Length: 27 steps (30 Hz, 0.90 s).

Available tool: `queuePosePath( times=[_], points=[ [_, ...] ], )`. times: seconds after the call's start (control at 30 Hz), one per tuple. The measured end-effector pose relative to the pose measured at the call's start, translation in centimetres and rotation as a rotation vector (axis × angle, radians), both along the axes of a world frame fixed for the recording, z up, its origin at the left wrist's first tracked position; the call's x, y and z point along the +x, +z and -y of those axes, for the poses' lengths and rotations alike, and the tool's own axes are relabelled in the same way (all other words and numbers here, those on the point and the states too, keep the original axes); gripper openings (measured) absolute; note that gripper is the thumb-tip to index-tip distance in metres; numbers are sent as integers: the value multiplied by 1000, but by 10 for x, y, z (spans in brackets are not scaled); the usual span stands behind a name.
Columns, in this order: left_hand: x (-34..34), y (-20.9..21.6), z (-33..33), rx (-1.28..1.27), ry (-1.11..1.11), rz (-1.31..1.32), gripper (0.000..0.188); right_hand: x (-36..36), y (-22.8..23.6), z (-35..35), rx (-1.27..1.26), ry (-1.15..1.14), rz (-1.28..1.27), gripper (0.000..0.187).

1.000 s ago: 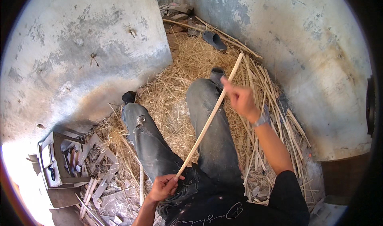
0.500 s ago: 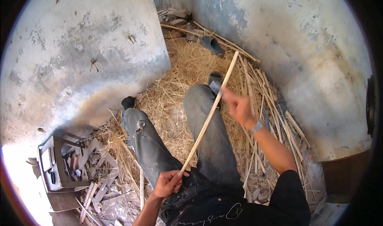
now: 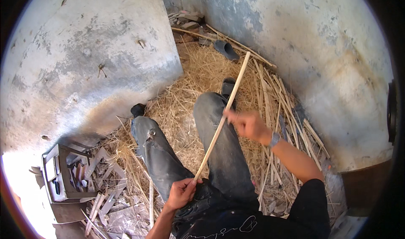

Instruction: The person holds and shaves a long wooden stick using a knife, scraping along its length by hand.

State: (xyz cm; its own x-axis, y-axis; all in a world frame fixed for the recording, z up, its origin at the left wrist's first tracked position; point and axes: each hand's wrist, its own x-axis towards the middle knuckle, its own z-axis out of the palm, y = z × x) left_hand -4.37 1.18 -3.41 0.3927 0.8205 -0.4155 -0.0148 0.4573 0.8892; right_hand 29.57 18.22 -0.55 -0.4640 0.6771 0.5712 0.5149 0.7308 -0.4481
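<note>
A long pale wooden strip (image 3: 213,137) slants up across my right thigh, its far end beyond the knee. My left hand (image 3: 182,193) pinches its lower end near my lap. My right hand (image 3: 249,126) is closed at about the middle of the strip, its fingertips against or just beside it. Motion blurs those fingers, and whatever they may hold is hidden. Under the strip are my legs in worn grey trousers (image 3: 211,112), with a hole at the left knee.
Straw-like shavings (image 3: 177,125) cover the floor around my feet. Several long strips (image 3: 289,112) lie along the right wall (image 3: 320,70). A dark slipper (image 3: 226,50) lies ahead. At left, a box-like wooden frame (image 3: 80,194) stands among scraps, below a pale wall (image 3: 118,40).
My right hand has moved down along the strip, toward me and slightly left. My left hand keeps its hold on the lower end. The view has shifted slightly.
</note>
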Motion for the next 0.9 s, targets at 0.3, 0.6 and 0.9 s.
queuePosePath(
  times=[0.3,0.6,0.9],
  points=[
    [16,6,-11,40,31,-66,30,-11,-13,1,-10,-134,-103,36],
    [25,10,-24,128,6,-103,33,-19,4,20,-51,-22,23,50],
    [42,10,-47,-38,37,144,34,-29,14,27,-88,3,178,45]
  ],
)
